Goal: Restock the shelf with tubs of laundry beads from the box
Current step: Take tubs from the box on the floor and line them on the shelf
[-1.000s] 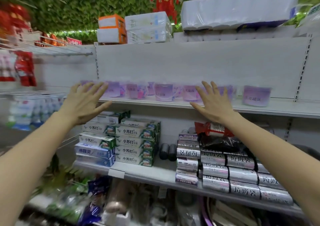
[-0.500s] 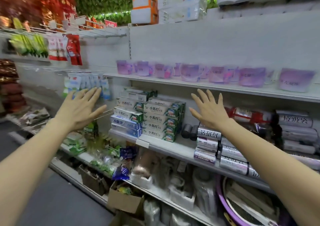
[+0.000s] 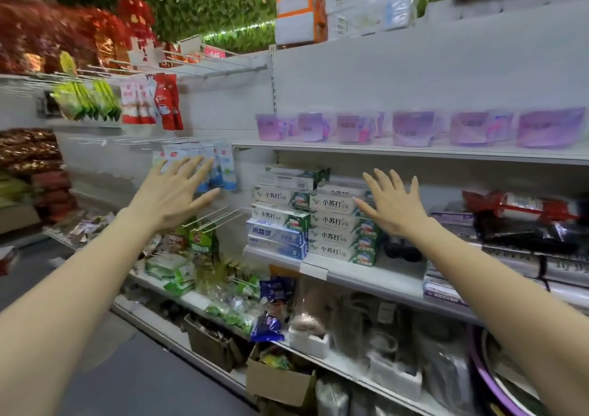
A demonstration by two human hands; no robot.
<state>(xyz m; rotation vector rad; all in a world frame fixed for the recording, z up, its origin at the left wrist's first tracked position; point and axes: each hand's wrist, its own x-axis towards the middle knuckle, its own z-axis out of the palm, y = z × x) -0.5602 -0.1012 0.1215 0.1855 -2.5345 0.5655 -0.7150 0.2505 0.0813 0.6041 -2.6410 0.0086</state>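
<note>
Several translucent purple tubs of laundry beads (image 3: 414, 128) stand in a row on the white upper shelf (image 3: 398, 151), blurred by motion. My left hand (image 3: 173, 194) is held out in the air, fingers spread and empty, below and left of that shelf, in front of hanging blue-white packets. My right hand (image 3: 393, 206) is also raised with straight spread fingers, empty, in front of stacked toothpaste boxes (image 3: 318, 218) one shelf lower. Neither hand touches a tub. A cardboard box (image 3: 280, 380) sits low on the floor by the shelf base.
Tissue packs (image 3: 369, 4) and an orange-white carton (image 3: 298, 13) sit on top of the shelving. Red and green bags (image 3: 127, 101) hang on wire hooks at left. Bin-bag rolls (image 3: 526, 224) fill the shelf at right. The lower shelves hold mixed packets; grey aisle floor (image 3: 105, 367) lies at bottom left.
The view has swung left and down. Both open hands have dropped from the tub shelf's level to the shelf below. The tubs have shifted toward the upper right of the view.
</note>
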